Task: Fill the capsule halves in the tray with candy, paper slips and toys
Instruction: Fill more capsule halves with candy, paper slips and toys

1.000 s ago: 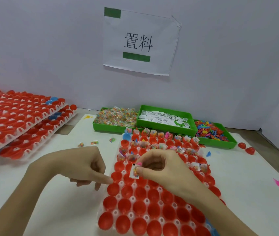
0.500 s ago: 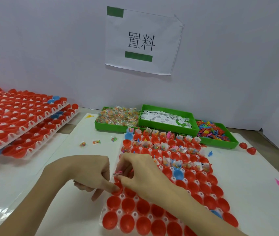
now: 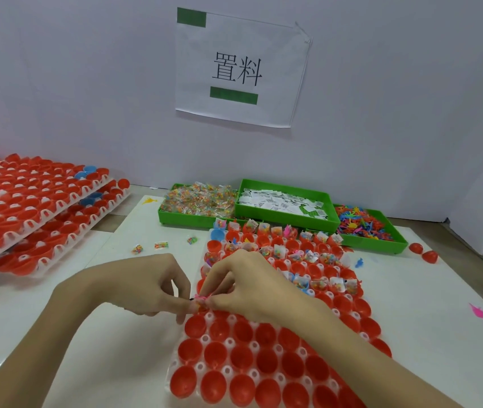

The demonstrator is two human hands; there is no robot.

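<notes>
Tray (image 3: 228,371) runs lengthwise away, tilted right.

A pink toy (image 3: 200,298) is pinched between left hand (image 3: 146,285) and right hand (image 3: 249,285) over the tray (image 3: 202,338) of red halves (image 3: 241,331).

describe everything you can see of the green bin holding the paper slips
The green bin is a shallow rectangular plastic tray with upright walls and a flat rim. It is the middle one of three green bins in a row at the far end of the white table, and looks propped a little higher than its neighbours. A loose heap of small white printed paper slips lies in it, a few with green print at the right end. Neither of the hands touches it.
</notes>
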